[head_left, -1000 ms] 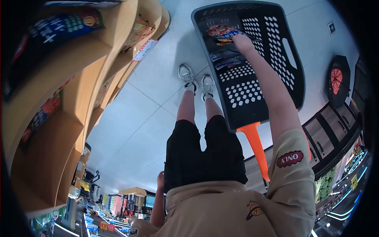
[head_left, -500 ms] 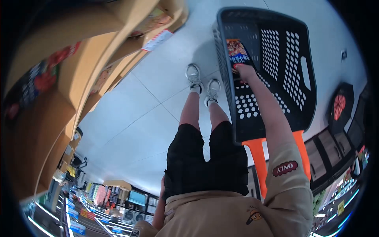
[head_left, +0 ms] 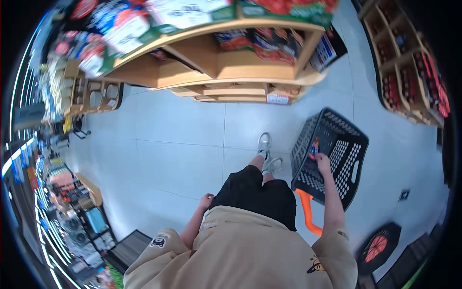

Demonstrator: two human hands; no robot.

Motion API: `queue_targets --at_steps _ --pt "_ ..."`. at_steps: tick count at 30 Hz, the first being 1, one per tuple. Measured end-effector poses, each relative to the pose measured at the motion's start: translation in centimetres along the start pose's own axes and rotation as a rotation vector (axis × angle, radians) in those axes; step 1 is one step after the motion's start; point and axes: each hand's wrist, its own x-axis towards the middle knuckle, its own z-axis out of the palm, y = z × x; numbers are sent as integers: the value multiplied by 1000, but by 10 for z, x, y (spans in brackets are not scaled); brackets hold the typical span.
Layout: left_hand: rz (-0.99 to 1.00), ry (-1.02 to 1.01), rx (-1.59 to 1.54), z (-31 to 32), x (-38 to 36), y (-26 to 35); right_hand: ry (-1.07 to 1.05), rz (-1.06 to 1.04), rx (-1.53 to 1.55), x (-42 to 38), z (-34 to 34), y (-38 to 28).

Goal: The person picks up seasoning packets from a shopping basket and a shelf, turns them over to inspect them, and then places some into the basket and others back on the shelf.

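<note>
My right hand (head_left: 321,162) reaches down into a black perforated shopping basket (head_left: 353,159) standing on the floor to my right. Its fingers grip the lower end of a colourful snack packet (head_left: 314,145), which stands upright against the basket's near wall. My left hand (head_left: 207,198) hangs beside my left thigh with curled fingers and holds nothing. I wear black shorts, a tan shirt and white trainers (head_left: 264,142).
A wooden shelf unit (head_left: 231,72) stacked with packaged goods stands just ahead of my feet. Another shelf rack (head_left: 409,72) of red items is at the right. The basket's orange handle (head_left: 306,212) points toward me. Pale floor tiles (head_left: 178,144) spread to the left.
The view has lifted and swung, so the shelves now lie ahead instead of at the left. My right hand stays in the basket on the packet, which now stands upright.
</note>
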Motion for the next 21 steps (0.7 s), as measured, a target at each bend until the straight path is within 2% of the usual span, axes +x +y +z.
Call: queue_targets --at_steps 1,2,4,6,7,8,9,10,13,15,18,21 --pt "8 15 -25 -4 -2 3 18 88 82 -13 6 5" --pt "-48 19 -104 -10 -10 1 45 43 112 -11 16 30" --pt "-92 39 -337 -13 -22 -10 7 31 112 -22 21 21" --pt "-117 57 -525 -13 -27 -18 -83 125 175 -25 36 15" --pt "-142 57 -671 -14 -27 -20 -85 108 83 -25 46 17" --pt "-129 72 -688 -15 -27 -23 -125 103 114 -25 54 13" --pt "-120 78 -719 -16 -26 -25 -179 202 175 -36 53 -26" --pt "-157 82 -750 -17 -24 -28 -237 138 188 -36 64 -33" --pt "-161 91 -842 -14 -7 -51 -399 199 91 -37 82 -101" --pt "-198 123 -762 -26 1 -58 -411 59 153 -20 115 -105" --pt "-260 33 -697 -53 27 -77 -467 -34 -4 -16 134 -169" --pt "-256 29 -690 -82 74 -104 -527 -67 62 3 172 -210"
